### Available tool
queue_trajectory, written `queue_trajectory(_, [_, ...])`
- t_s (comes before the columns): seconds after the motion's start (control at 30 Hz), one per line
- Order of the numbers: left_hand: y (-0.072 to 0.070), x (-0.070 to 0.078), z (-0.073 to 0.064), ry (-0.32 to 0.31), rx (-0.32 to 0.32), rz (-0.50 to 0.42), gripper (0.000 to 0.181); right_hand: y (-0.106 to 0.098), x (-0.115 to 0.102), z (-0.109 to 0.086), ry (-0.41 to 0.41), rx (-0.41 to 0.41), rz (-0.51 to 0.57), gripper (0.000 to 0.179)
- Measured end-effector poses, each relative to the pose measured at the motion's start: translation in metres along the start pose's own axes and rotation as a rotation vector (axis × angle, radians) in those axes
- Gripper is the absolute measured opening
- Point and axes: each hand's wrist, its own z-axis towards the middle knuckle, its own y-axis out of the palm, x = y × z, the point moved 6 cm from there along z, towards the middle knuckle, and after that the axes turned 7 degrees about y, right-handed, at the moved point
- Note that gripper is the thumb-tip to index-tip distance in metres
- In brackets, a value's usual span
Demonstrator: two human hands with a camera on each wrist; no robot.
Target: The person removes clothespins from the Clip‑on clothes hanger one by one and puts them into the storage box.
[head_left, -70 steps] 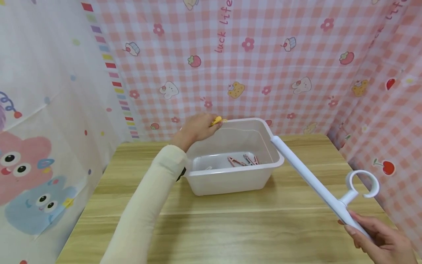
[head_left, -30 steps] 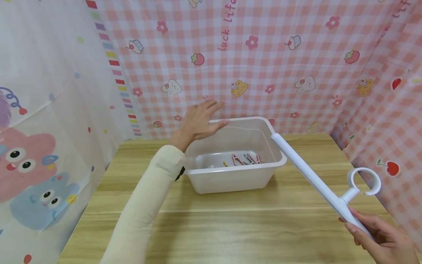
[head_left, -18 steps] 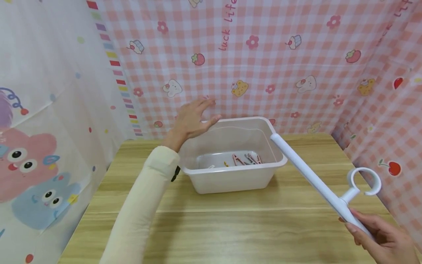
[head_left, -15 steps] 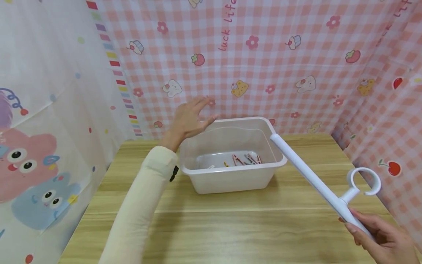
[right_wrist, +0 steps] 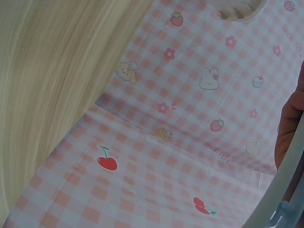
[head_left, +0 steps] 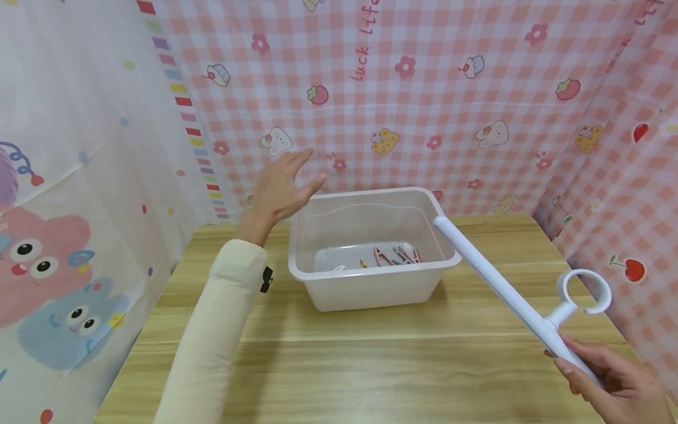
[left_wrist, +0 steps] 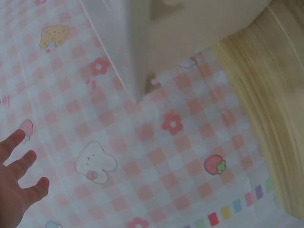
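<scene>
My left hand (head_left: 281,185) hovers at the back left corner of the white plastic bin (head_left: 371,291), fingers spread and holding nothing. In the left wrist view, its fingers (left_wrist: 28,164) show apart from the bin (left_wrist: 135,47). On the bin's floor lie pink clothes pegs (head_left: 380,257), grey pegs (head_left: 401,255), a small yellow piece (head_left: 363,263) and a small white piece (head_left: 339,268). At the lower right my right hand (head_left: 614,380) grips the near end of a white rod (head_left: 492,282) with a C-shaped hook (head_left: 604,294). The rod's far tip overlaps the bin's right rim.
The bin stands toward the back of a wood-grain table (head_left: 381,365). A pink checked cloth (head_left: 339,118) hangs right behind it and along the right side. On the left hangs a white cartoon-print cloth (head_left: 106,194).
Earlier my left hand held a yellow piece at the bin's back rim; it let go, and yellow now shows inside the bin. The hand then drew back left. My right hand stays put with the rod.
</scene>
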Motion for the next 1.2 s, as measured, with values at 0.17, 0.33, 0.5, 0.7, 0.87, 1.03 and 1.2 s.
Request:
queue_trajectory(0.17, [-0.004,-0.012,-0.01,-0.038,0.005,0.016,0.074,0.0,0.001,0.0,0.008,0.011,-0.03,0.034])
queue_trajectory(0.33, [-0.007,-0.026,-0.02,-0.073,0.031,0.053,0.072,0.002,0.0,0.002,0.023,0.038,-0.112,0.033])
queue_trajectory(0.5, [-0.007,-0.042,-0.031,-0.104,0.058,0.062,0.071,0.003,0.0,0.004,0.019,0.009,-0.073,0.036])
queue_trajectory(0.7, [-0.002,-0.06,-0.05,-0.132,0.083,0.064,0.073,0.003,0.003,0.003,0.02,-0.022,-0.053,0.036])
queue_trajectory(0.87, [0.006,-0.075,-0.066,-0.142,0.084,0.098,0.064,0.001,0.004,0.0,0.038,-0.01,-0.147,0.033])
queue_trajectory(1.03, [0.016,-0.086,-0.079,-0.148,0.072,0.128,0.062,0.001,0.005,0.001,0.056,-0.02,-0.154,0.032])
queue_trajectory(1.2, [0.027,-0.094,-0.087,-0.171,0.036,0.155,0.062,0.003,0.006,0.002,0.047,-0.042,-0.036,0.034])
